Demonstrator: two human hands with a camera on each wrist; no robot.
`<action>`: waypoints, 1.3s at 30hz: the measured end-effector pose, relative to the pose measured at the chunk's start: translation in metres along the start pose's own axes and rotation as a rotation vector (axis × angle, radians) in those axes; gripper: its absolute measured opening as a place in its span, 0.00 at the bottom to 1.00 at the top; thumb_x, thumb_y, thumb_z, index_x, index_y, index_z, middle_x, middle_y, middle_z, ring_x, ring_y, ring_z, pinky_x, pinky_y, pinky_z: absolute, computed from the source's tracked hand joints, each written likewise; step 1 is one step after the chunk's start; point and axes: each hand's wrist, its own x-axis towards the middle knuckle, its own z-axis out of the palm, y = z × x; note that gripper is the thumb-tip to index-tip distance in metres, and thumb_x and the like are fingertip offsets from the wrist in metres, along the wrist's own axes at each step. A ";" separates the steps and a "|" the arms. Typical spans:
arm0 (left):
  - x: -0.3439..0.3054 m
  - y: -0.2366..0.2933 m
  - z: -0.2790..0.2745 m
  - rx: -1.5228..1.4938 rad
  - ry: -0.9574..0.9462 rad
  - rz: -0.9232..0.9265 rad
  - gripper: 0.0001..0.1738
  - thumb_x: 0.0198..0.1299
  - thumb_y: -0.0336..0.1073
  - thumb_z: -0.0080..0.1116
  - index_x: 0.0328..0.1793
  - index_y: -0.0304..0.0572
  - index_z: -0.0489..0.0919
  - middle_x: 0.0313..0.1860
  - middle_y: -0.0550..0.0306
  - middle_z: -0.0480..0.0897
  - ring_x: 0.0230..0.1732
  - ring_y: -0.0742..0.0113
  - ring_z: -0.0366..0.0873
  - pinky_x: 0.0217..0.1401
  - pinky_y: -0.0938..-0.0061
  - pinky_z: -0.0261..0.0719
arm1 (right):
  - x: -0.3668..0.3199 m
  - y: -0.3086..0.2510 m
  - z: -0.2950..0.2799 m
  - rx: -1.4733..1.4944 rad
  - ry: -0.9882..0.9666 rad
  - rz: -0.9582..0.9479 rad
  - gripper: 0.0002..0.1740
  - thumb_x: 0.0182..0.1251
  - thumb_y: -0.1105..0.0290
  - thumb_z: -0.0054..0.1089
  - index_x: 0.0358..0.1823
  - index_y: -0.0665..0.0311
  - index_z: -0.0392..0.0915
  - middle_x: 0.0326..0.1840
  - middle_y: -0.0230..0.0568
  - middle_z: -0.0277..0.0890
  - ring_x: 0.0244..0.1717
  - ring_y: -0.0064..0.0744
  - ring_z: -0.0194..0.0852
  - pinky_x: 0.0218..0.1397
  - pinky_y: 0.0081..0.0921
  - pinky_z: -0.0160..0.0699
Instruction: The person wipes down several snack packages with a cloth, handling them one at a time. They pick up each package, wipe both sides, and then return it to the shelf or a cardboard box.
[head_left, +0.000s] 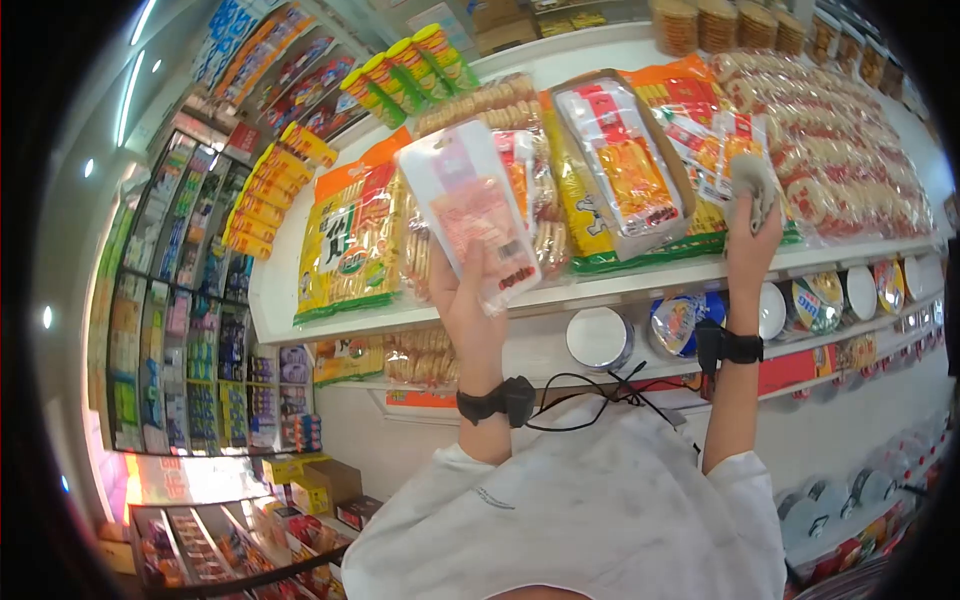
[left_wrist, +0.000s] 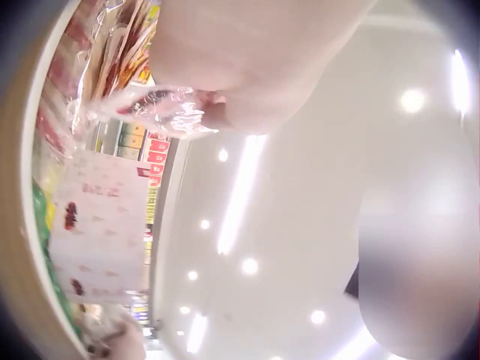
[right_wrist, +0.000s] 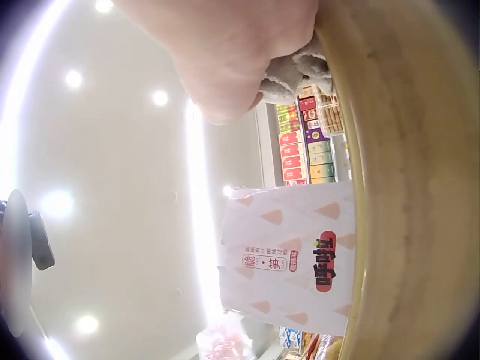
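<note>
My left hand [head_left: 468, 305] grips the lower part of a white and pink flat snack packet [head_left: 455, 170], holding it tilted above the shelf. A folded grey cloth [head_left: 752, 180] is in my right hand [head_left: 755, 245], close over small orange and white snack packets [head_left: 740, 135]. Between the hands stands an open display box [head_left: 672, 150] with orange and red snack packets [head_left: 618, 150] inside. Its white printed side [right_wrist: 289, 259] faces the right wrist view. Part of the clear packet [left_wrist: 169, 109] shows below my left hand in the left wrist view.
Large yellow and orange snack bags [head_left: 345, 240] lie at the left of the white shelf [head_left: 400, 335]. Bagged round crackers [head_left: 840, 140] fill the right end. Green and yellow tubes [head_left: 440, 60] stand behind. On the lower shelf are round tubs [head_left: 598, 335]; a black cable [head_left: 585, 395] hangs near my shirt.
</note>
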 end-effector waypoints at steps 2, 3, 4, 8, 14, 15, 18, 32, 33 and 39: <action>-0.006 0.007 -0.002 -0.064 -0.019 -0.008 0.25 0.68 0.25 0.52 0.71 0.35 0.67 0.59 0.52 0.78 0.57 0.63 0.79 0.52 0.62 0.87 | -0.001 0.001 0.002 0.059 -0.023 0.037 0.21 0.73 0.68 0.55 0.59 0.77 0.72 0.52 0.52 0.80 0.51 0.38 0.78 0.57 0.31 0.74; -0.008 0.009 0.000 -0.056 0.000 -0.005 0.25 0.68 0.25 0.52 0.72 0.35 0.66 0.60 0.52 0.77 0.58 0.62 0.79 0.53 0.61 0.87 | -0.001 -0.002 0.002 0.081 -0.032 0.046 0.20 0.73 0.68 0.55 0.59 0.77 0.72 0.52 0.52 0.79 0.51 0.37 0.78 0.58 0.31 0.74; -0.012 0.010 0.004 -0.050 0.018 -0.005 0.26 0.68 0.25 0.52 0.72 0.35 0.66 0.61 0.51 0.77 0.59 0.61 0.78 0.54 0.60 0.86 | -0.002 -0.005 0.000 0.098 -0.042 0.056 0.20 0.73 0.69 0.54 0.60 0.77 0.71 0.53 0.51 0.79 0.52 0.36 0.77 0.58 0.30 0.74; -0.021 0.010 0.006 -0.116 -0.020 -0.065 0.28 0.67 0.24 0.51 0.74 0.35 0.64 0.64 0.49 0.75 0.62 0.59 0.76 0.57 0.56 0.84 | -0.001 -0.005 0.000 0.102 -0.051 0.095 0.19 0.74 0.69 0.53 0.60 0.77 0.71 0.54 0.49 0.78 0.52 0.33 0.76 0.58 0.28 0.73; -0.024 0.007 0.003 -0.098 -0.026 -0.079 0.29 0.67 0.23 0.49 0.75 0.34 0.62 0.65 0.49 0.74 0.63 0.58 0.76 0.58 0.57 0.84 | -0.002 -0.006 0.000 0.141 -0.055 0.066 0.20 0.75 0.69 0.52 0.60 0.77 0.71 0.54 0.50 0.78 0.52 0.34 0.77 0.57 0.28 0.74; -0.024 0.007 0.003 -0.103 -0.025 -0.085 0.29 0.67 0.23 0.49 0.75 0.34 0.62 0.65 0.48 0.74 0.63 0.58 0.76 0.58 0.57 0.84 | -0.002 -0.005 0.000 0.131 -0.051 0.070 0.20 0.75 0.69 0.52 0.60 0.77 0.71 0.54 0.50 0.78 0.52 0.34 0.77 0.57 0.29 0.74; -0.024 0.006 0.002 -0.118 -0.025 -0.097 0.30 0.67 0.23 0.48 0.75 0.34 0.62 0.65 0.48 0.74 0.63 0.58 0.75 0.60 0.57 0.83 | -0.002 -0.003 0.000 0.117 -0.046 0.073 0.20 0.75 0.69 0.52 0.60 0.77 0.71 0.54 0.50 0.78 0.52 0.34 0.77 0.57 0.29 0.74; -0.032 -0.002 0.011 -0.139 0.016 -0.173 0.29 0.65 0.25 0.51 0.74 0.31 0.65 0.64 0.48 0.76 0.63 0.59 0.75 0.65 0.65 0.74 | -0.012 -0.017 -0.012 0.080 0.165 0.021 0.22 0.76 0.66 0.52 0.61 0.78 0.71 0.57 0.54 0.77 0.55 0.39 0.77 0.60 0.32 0.72; -0.034 -0.001 0.014 -0.104 0.044 -0.185 0.31 0.66 0.28 0.52 0.76 0.31 0.62 0.67 0.48 0.74 0.64 0.59 0.75 0.65 0.64 0.75 | -0.017 -0.039 -0.016 0.177 0.157 0.038 0.22 0.76 0.67 0.53 0.61 0.78 0.70 0.58 0.56 0.76 0.56 0.41 0.76 0.61 0.34 0.72; -0.055 -0.002 0.048 -0.340 -0.249 -0.246 0.40 0.76 0.58 0.31 0.81 0.32 0.52 0.78 0.47 0.61 0.75 0.56 0.63 0.76 0.62 0.61 | -0.064 -0.131 -0.024 0.262 -0.701 -0.532 0.38 0.63 0.66 0.65 0.73 0.69 0.62 0.75 0.60 0.59 0.74 0.57 0.59 0.74 0.46 0.58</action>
